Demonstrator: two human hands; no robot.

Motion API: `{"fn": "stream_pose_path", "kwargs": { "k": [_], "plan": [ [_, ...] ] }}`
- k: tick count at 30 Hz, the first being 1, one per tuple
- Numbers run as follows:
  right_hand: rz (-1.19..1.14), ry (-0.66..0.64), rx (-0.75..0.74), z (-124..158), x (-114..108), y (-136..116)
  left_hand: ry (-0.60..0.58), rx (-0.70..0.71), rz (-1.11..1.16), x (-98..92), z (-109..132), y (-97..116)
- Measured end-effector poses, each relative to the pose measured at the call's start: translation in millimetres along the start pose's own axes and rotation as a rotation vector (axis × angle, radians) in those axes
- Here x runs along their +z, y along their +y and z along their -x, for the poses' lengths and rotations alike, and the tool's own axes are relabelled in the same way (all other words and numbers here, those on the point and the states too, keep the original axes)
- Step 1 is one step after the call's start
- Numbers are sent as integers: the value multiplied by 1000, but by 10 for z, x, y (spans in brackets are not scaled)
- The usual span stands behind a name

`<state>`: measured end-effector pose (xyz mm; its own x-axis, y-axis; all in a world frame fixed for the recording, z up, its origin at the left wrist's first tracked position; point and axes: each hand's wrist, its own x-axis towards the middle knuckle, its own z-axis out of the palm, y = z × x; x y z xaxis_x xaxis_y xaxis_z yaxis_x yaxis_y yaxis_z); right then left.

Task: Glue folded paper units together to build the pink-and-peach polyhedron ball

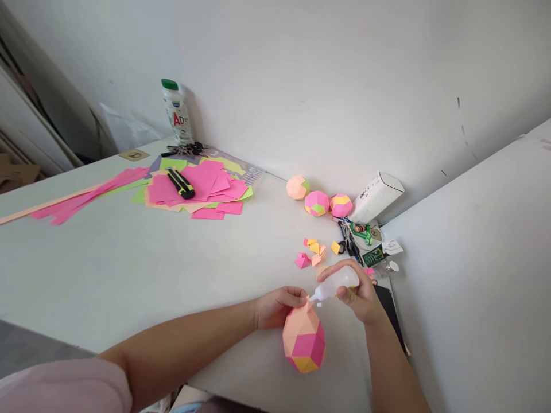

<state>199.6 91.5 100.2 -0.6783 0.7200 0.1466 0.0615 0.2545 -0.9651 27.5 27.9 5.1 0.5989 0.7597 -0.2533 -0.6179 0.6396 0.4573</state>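
My left hand (275,307) is closed round the top of a paper polyhedron (303,339) with peach, pink and yellow faces, held just above the near edge of the white table (129,269). My right hand (359,295) grips a small white squeeze bottle (338,283). Its nozzle points left and touches a peach flap at the top of the polyhedron. Several small folded paper pieces (313,252) in pink, yellow and peach lie just beyond my hands.
Three finished paper balls (318,202) sit by the wall beside a white box (376,196), scissors and clutter. Far left lie a pile of coloured paper sheets (202,189) with a black-and-yellow cutter (181,182), pink strips, keys and a green-capped bottle (176,112). A dark phone (390,310) lies under my right wrist.
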Motion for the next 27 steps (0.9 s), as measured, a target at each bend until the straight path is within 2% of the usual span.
{"fn": "stream_pose_path", "kwargs": {
  "k": [9,16,24,27],
  "plan": [
    [-83,-88,41,7,16,-18,-13,-5,-1,26,6,15],
    [-23,45,45,11,-14,-12,5,-6,-5,1,-2,3],
    [-44,-74,42,22,3,-20,-4,-6,-3,18,2,12],
    [-39,-55,60,19,1,-36,-11,-4,2,20,3,11]
  ]
}}
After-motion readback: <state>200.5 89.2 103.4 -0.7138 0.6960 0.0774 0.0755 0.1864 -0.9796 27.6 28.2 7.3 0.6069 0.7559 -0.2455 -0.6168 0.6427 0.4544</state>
